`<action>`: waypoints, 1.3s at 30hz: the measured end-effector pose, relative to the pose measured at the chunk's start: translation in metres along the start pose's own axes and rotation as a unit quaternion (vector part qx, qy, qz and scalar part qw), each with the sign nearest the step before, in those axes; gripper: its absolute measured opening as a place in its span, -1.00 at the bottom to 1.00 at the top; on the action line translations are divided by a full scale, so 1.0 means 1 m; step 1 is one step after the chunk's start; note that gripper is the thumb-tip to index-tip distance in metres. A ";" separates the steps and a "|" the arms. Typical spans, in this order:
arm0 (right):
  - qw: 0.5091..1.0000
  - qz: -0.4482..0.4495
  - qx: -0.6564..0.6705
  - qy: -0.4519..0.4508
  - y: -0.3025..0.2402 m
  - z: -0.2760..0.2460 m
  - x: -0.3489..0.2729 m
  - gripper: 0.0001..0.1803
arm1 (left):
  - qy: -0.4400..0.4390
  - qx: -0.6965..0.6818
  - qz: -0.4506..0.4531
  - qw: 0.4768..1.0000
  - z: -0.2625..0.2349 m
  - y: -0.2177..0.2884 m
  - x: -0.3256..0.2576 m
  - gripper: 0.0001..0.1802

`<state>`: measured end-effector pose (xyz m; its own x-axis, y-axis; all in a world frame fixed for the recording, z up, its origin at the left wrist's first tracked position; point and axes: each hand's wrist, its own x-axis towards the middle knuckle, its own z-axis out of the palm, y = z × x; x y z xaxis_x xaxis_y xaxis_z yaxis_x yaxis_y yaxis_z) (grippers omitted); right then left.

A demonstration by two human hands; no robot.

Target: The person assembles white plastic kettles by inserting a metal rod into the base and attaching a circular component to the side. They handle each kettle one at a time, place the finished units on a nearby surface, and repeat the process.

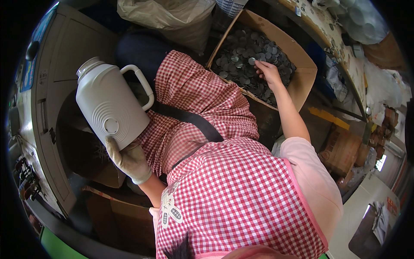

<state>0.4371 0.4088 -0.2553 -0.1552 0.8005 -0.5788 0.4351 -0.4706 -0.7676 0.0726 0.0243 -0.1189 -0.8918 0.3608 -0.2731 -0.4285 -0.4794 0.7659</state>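
Far right, bare right hand (268,71) pinches one metal disc (252,61) in the cardboard box (302,56); gloved left hand (129,159) clamps the tilted white jug (108,105) near left.

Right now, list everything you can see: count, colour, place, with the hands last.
white plastic jug with loop handle: one, white, at left, held up by its base
open cardboard box: one, brown, top centre
small round metal discs: many, grey, filling the box
pale plastic bag: one, off-white, top, behind the box
red-and-white checked apron: one, centre, over lap and chest
left hand: pale glove, under the jug
right hand: bare, fingers on the discs
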 end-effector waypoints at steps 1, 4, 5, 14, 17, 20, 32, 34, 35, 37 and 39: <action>1.000 -0.008 0.026 -0.008 -0.005 0.001 -0.008 -0.64 | 0.014 -0.003 0.004 1.000 0.001 0.000 0.000 -0.49; 0.997 -0.009 0.075 -0.009 -0.019 0.014 -0.026 -0.66 | -0.025 0.005 -0.003 1.000 0.004 0.000 0.000 -0.55; 0.996 -0.015 0.085 -0.016 -0.023 0.020 -0.029 -0.66 | -0.035 -0.003 -0.011 0.999 0.005 0.002 -0.001 -0.55; 0.982 -0.124 -0.111 0.093 -0.012 -0.007 -0.015 -0.79 | -0.003 0.020 0.015 1.000 0.002 0.001 -0.005 -0.53; 0.915 -0.133 -0.381 -0.002 0.007 -0.028 -0.027 -0.82 | -0.018 0.023 0.020 0.999 0.000 -0.002 -0.005 -0.48; 0.898 -0.176 -0.403 -0.007 0.026 -0.027 -0.038 -0.78 | 0.034 0.130 0.057 0.989 0.000 -0.007 -0.005 -0.46; 0.995 -0.041 0.078 0.049 0.010 0.005 -0.003 -0.59 | 0.016 0.092 0.053 0.994 -0.015 -0.011 -0.005 -0.44; 0.993 -0.073 0.080 0.046 -0.002 0.002 0.003 -0.61 | -0.008 0.024 0.018 1.000 -0.013 -0.011 -0.006 -0.45; 0.993 -0.104 0.039 0.043 -0.007 0.001 0.004 -0.62 | -0.021 0.001 0.020 1.000 -0.012 -0.011 -0.007 -0.46; 0.983 -0.171 -0.046 0.051 -0.012 -0.001 0.005 -0.64 | -0.006 -0.004 0.000 1.000 -0.011 -0.010 -0.008 -0.47; 0.970 -0.223 -0.057 0.084 -0.012 -0.004 0.004 -0.68 | -0.002 -0.008 0.001 1.000 -0.011 -0.009 -0.009 -0.48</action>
<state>0.4347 0.4193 -0.2474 -0.2081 0.9685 -0.1369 0.4545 -0.0282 -0.8903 0.0831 0.0168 -0.1295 -0.8925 0.3622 -0.2690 -0.4284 -0.4934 0.7570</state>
